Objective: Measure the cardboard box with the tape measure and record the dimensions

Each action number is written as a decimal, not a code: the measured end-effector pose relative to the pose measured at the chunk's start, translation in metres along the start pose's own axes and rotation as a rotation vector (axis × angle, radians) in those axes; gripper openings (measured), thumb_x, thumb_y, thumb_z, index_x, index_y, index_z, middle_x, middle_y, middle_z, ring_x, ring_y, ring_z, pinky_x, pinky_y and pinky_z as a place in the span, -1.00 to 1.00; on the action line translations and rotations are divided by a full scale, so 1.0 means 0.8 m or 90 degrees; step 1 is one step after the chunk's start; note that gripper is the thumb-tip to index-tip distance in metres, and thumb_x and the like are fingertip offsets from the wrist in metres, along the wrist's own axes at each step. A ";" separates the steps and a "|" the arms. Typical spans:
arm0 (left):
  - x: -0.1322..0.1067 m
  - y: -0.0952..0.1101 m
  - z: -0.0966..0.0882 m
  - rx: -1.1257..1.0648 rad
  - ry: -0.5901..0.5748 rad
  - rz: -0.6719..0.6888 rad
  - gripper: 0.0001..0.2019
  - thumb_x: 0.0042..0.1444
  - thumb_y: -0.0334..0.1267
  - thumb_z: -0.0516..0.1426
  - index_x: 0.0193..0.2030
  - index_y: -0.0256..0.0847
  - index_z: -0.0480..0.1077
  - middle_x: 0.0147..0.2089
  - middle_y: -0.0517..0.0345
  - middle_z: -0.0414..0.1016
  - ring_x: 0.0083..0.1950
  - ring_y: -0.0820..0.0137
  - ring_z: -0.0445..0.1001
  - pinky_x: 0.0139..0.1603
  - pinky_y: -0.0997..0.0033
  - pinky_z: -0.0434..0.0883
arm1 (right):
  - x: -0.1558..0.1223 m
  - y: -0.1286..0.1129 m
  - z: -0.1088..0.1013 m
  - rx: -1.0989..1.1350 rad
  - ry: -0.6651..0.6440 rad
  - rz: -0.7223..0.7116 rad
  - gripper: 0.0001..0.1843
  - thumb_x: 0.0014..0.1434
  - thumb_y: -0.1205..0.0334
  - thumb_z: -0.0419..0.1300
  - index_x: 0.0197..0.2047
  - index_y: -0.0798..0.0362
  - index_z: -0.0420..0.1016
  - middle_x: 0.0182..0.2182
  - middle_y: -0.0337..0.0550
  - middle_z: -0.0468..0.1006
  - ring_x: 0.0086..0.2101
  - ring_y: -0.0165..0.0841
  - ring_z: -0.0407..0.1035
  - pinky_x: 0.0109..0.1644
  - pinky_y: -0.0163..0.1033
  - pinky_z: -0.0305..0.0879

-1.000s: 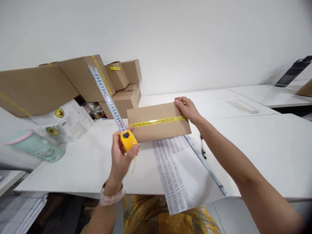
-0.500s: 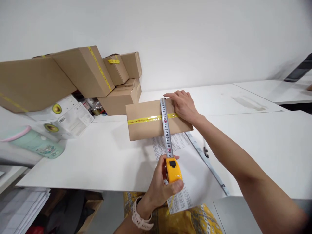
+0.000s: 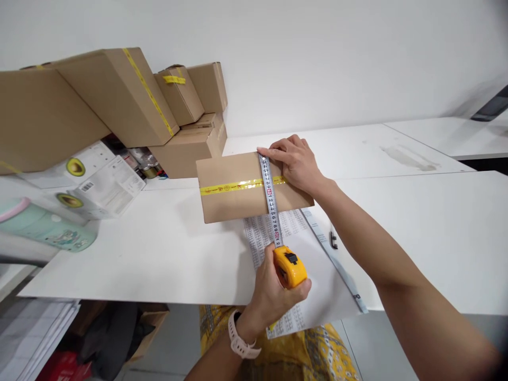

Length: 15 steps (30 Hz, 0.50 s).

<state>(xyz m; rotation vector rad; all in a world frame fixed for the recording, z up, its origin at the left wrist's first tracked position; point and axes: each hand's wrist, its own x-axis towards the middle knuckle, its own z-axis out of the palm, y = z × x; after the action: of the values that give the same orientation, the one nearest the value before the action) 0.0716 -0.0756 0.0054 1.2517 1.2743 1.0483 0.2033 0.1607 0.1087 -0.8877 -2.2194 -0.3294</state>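
Note:
My left hand (image 3: 270,293) is closed around a yellow tape measure (image 3: 292,266) with a black button. Its metal blade (image 3: 272,209) runs out across the top of a cardboard box (image 3: 228,203) sealed with yellow tape. At the box's far edge, my right hand (image 3: 298,165) grips the right part of the box, index fingertip on the blade's end; its thumb is hidden. Printed paper sheets (image 3: 313,280) lie partly under the box and reach over the table's front edge. A small dark object (image 3: 333,239) is beside them.
Several cardboard boxes (image 3: 135,106) are stacked at the back left, beside a white carton with avocado pictures (image 3: 107,182). A mint-green tumbler (image 3: 51,225) leans at the left. The white table (image 3: 170,248) ends just before my lap.
The tape measure's case has tilted and shifted slightly right in my left hand. My right index finger now lies further over the blade's end. The whole view has shifted a little.

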 end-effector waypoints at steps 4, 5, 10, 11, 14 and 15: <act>-0.001 -0.004 0.000 -0.005 -0.008 -0.006 -0.24 -0.07 -0.17 0.42 0.20 -0.09 0.13 0.00 0.07 0.44 -0.16 0.33 0.46 -0.16 0.34 0.47 | -0.001 -0.003 0.000 0.014 0.009 0.005 -0.51 0.45 0.15 -0.08 0.34 -0.38 0.38 -0.01 -0.08 0.53 -0.03 -0.05 0.22 0.02 0.11 0.19; -0.001 -0.003 -0.001 -0.006 -0.008 -0.011 -0.24 -0.07 -0.18 0.42 0.20 -0.10 0.13 0.01 0.05 0.44 -0.16 0.34 0.46 -0.16 0.34 0.48 | -0.001 -0.005 0.000 0.017 0.010 0.007 -0.51 0.45 0.13 -0.09 0.34 -0.38 0.38 -0.02 -0.08 0.53 -0.03 -0.05 0.22 0.02 0.11 0.19; -0.011 0.000 -0.008 -0.084 -0.052 -0.009 -0.30 -0.09 -0.24 0.39 0.15 -0.11 0.15 0.07 0.01 0.41 -0.22 0.41 0.42 -0.22 0.39 0.47 | -0.003 -0.016 -0.002 -0.001 0.011 0.064 -0.49 0.48 0.03 -0.19 0.38 -0.27 0.31 -0.09 -0.04 0.50 0.00 -0.05 0.25 0.10 0.11 0.15; -0.015 -0.003 -0.010 -0.099 -0.066 -0.006 -0.30 -0.11 -0.26 0.39 0.15 -0.11 0.16 0.04 0.03 0.41 -0.24 0.42 0.41 -0.24 0.40 0.46 | -0.006 -0.020 -0.004 -0.010 0.009 0.074 -0.47 0.48 -0.01 -0.19 0.40 -0.23 0.28 -0.10 -0.03 0.49 0.01 -0.04 0.25 0.13 0.12 0.14; -0.030 -0.018 -0.016 -0.106 -0.099 -0.013 -0.30 -0.15 -0.30 0.38 0.14 -0.12 0.19 -0.14 0.14 0.40 -0.31 0.43 0.38 -0.30 0.41 0.45 | -0.020 -0.033 -0.009 -0.026 0.006 0.085 -0.44 0.45 -0.12 -0.16 0.38 -0.17 0.27 -0.05 -0.01 0.47 0.06 0.00 0.25 0.18 0.15 0.09; -0.035 -0.024 -0.017 -0.104 -0.107 -0.018 -0.29 -0.16 -0.30 0.39 0.14 -0.12 0.19 -0.18 0.17 0.40 -0.31 0.43 0.39 -0.31 0.41 0.45 | -0.028 -0.037 -0.010 -0.030 0.010 0.087 -0.44 0.44 -0.14 -0.16 0.36 -0.17 0.29 -0.02 -0.01 0.47 0.07 0.01 0.25 0.19 0.15 0.08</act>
<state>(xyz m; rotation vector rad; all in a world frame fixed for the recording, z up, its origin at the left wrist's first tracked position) 0.0542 -0.1040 -0.0094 1.1675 1.0536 0.9843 0.1985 0.1243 0.0995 -1.0528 -2.1309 -0.3243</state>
